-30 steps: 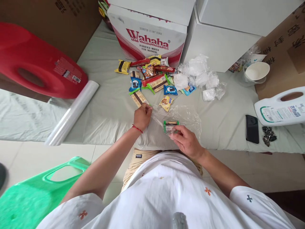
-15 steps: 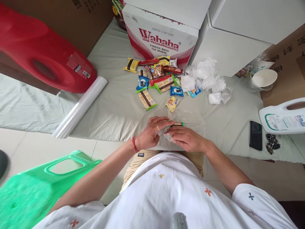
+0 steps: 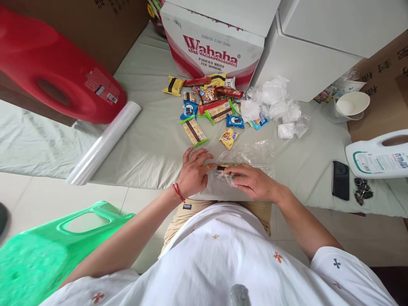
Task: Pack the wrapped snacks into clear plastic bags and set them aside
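Observation:
Close to the front edge of the cloth-covered surface, my right hand (image 3: 253, 182) grips a small snack bar (image 3: 222, 168) in a dark, yellow and green wrapper. Clear plastic film (image 3: 253, 153) lies around and behind the bar, partly under my fingers. My left hand (image 3: 194, 173) is just left of the bar, palm down, with its fingers spread and nothing in them. Beyond my hands lie a loose yellow cookie packet (image 3: 228, 137) and a green-ended snack bar (image 3: 194, 131).
Mixed snack packets (image 3: 208, 94) and plastic-wrapped bundles (image 3: 276, 95) lie before a Wahaha carton (image 3: 212, 46). A roll of film (image 3: 105, 142) and red jug (image 3: 63, 72) are at left. A phone (image 3: 341, 180), keys (image 3: 362, 190) and white bottle (image 3: 379, 155) are at right.
My left hand has moved left, away from the bar, and its fingers have spread. More of the snack bar now shows beside my right hand.

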`<act>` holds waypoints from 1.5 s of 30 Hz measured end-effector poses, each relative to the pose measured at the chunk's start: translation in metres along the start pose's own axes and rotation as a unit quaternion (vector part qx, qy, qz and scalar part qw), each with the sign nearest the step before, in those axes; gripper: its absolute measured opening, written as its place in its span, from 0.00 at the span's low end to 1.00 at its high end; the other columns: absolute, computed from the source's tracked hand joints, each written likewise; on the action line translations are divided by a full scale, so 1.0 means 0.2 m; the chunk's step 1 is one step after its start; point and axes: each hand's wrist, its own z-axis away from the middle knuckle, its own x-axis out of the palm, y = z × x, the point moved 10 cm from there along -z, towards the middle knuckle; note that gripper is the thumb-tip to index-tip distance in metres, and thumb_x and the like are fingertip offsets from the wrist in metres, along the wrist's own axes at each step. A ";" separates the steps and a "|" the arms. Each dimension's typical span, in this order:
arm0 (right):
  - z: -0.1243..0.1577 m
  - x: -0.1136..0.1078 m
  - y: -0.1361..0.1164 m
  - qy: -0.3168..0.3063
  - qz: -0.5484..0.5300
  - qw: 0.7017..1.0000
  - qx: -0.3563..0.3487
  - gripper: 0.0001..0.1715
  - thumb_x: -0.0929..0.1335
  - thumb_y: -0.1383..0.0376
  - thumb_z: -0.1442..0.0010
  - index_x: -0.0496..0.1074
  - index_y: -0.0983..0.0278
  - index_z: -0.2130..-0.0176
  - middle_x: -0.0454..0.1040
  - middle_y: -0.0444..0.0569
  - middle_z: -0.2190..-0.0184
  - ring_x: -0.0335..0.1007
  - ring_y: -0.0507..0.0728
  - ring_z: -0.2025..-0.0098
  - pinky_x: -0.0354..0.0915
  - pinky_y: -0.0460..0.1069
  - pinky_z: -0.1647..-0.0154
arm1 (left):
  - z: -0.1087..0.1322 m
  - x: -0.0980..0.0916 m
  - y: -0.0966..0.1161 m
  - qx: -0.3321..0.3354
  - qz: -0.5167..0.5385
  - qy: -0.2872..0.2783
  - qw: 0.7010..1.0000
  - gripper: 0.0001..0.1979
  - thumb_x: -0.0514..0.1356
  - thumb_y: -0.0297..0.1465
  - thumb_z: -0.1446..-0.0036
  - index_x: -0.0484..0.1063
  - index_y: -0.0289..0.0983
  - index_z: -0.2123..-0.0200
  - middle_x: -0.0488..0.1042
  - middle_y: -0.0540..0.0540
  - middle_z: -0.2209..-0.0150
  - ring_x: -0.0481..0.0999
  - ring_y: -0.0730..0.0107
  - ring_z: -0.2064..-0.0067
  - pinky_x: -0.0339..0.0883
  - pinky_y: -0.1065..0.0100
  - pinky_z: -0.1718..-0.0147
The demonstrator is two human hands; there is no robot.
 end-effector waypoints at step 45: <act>0.02 0.16 0.21 0.002 0.154 0.967 0.204 0.30 0.70 0.63 0.33 0.67 0.62 0.34 0.72 0.57 0.37 0.62 0.70 0.43 0.60 0.63 0.47 | 0.24 0.22 0.22 -0.264 -0.060 0.029 0.962 0.25 0.63 0.42 0.38 0.66 0.35 0.43 0.72 0.35 0.50 0.76 0.50 0.51 0.71 0.58 0.60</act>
